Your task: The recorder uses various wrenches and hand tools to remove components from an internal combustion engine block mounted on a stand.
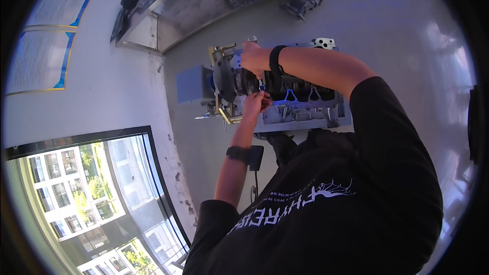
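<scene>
My right hand point(249, 58) is closed around the shank of a combination wrench point(262, 84). One end of the wrench sticks out above the fist, and its ring end points down toward my other hand. Just below that ring end is my left hand point(256, 103), its fingers curled; what they pinch, if anything, is too small to make out. Both hands are over the left part of an engine block point(300, 114), whose open inside shows dark parts and blue-lit webs. My right forearm hides much of its far side.
A dark round plate with brass-coloured brackets point(222, 79) and a blue-grey box point(193, 85) adjoin the block's left end. Beyond it, a metal bench point(188, 12) carries engine parts, and another engine part point(304, 0) lies on the floor. A wall with a window point(97, 198) stands at left.
</scene>
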Demonstrator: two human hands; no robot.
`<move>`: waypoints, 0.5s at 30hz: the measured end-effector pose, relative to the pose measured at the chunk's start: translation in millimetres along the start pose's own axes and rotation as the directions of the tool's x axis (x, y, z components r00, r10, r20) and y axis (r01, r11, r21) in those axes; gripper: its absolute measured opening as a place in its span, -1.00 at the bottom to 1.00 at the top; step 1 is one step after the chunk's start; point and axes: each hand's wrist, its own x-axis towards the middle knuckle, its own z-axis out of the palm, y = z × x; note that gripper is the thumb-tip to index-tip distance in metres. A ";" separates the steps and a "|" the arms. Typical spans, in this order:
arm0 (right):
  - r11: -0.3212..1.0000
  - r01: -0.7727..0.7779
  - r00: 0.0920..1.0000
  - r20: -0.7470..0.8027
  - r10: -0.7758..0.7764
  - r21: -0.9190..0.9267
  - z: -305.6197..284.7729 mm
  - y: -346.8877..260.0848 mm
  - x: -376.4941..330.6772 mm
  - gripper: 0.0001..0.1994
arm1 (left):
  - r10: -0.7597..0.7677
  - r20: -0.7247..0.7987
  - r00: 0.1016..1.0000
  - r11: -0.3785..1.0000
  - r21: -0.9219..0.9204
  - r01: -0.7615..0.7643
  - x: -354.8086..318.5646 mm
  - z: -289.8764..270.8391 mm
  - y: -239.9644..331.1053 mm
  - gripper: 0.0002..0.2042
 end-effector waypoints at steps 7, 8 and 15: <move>0.998 -0.052 0.998 -0.026 0.053 0.048 7.6 1.1 7.1 -0.52 | -0.026 0.004 1.000 0.996 -0.088 0.027 1.6 1.1 2.5 -0.70; 0.997 -0.066 0.998 0.021 0.065 0.039 7.3 0.0 8.2 -0.49 | -0.022 0.005 1.000 0.994 -0.106 0.022 2.4 0.4 3.1 -0.70; 0.980 -0.112 0.991 -0.054 0.123 0.167 32.7 3.8 5.4 -0.59 | -0.009 -0.007 1.000 0.995 -0.102 0.009 13.1 5.3 -0.9 -0.70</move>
